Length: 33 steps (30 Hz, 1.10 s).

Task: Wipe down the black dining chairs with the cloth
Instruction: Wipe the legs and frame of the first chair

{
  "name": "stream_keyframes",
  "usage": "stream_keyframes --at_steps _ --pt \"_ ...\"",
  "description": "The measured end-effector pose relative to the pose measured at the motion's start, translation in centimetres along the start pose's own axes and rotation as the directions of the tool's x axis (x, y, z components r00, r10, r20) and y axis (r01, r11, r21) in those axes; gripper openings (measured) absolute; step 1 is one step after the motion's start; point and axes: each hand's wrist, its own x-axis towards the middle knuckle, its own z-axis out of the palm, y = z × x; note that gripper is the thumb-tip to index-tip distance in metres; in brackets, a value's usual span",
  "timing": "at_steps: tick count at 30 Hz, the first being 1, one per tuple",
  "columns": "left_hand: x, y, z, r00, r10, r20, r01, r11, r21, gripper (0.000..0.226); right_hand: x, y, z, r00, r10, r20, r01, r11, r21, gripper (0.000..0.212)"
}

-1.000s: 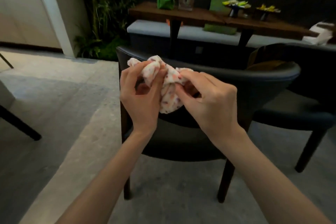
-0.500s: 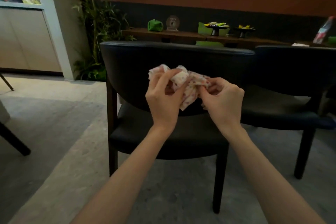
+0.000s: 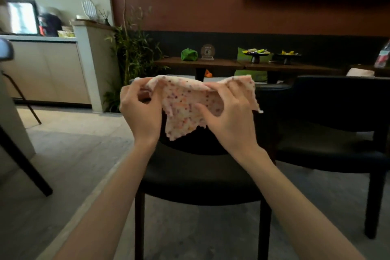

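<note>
A white cloth with small coloured dots is stretched out flat between both hands, in front of the backrest of the nearest black dining chair. My left hand pinches its left top edge. My right hand grips the right part, fingers spread over the fabric. The cloth hangs in the air, above the chair's seat. A second black chair stands just to the right, its backrest level with the first.
A dark wooden table with green items and small dishes stands behind the chairs against a bench. A tall plant fills the corner at left. A dark table leg slants at the far left. Grey floor surrounds the chairs.
The cloth was bunched up between my hands and is now pulled open flat. The camera has tilted up, showing more of the wall and shelf.
</note>
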Motion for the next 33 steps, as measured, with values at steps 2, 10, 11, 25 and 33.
stream_keyframes --at_steps 2,10,11,25,33 --pt "1.3 -1.1 0.0 0.998 0.012 0.054 -0.013 1.0 0.014 0.022 1.2 -0.3 1.4 0.999 -0.043 0.01 0.044 0.986 -0.16 0.044" --pt "-0.2 -2.7 1.6 0.987 0.153 0.049 -0.147 0.984 -0.103 0.025 2.2 1.5 1.6 0.957 -0.263 -0.123 0.237 0.952 -0.194 0.011" --pt "-0.4 -2.6 1.7 0.985 0.164 0.045 -0.159 0.981 -0.111 0.027 2.1 1.7 1.5 0.958 -0.261 -0.122 0.235 0.953 -0.192 0.012" --pt "-7.2 5.2 8.4 0.787 0.511 0.347 -0.528 0.848 -0.05 0.026 -2.5 12.0 -5.3 0.93 0.325 -0.17 -0.322 0.946 0.045 0.012" --pt "-9.6 5.4 11.3 0.786 0.541 0.3 -0.594 0.795 0.122 0.022 -1.8 14.9 -7.9 0.916 0.339 -0.215 -0.322 0.94 0.111 0.005"
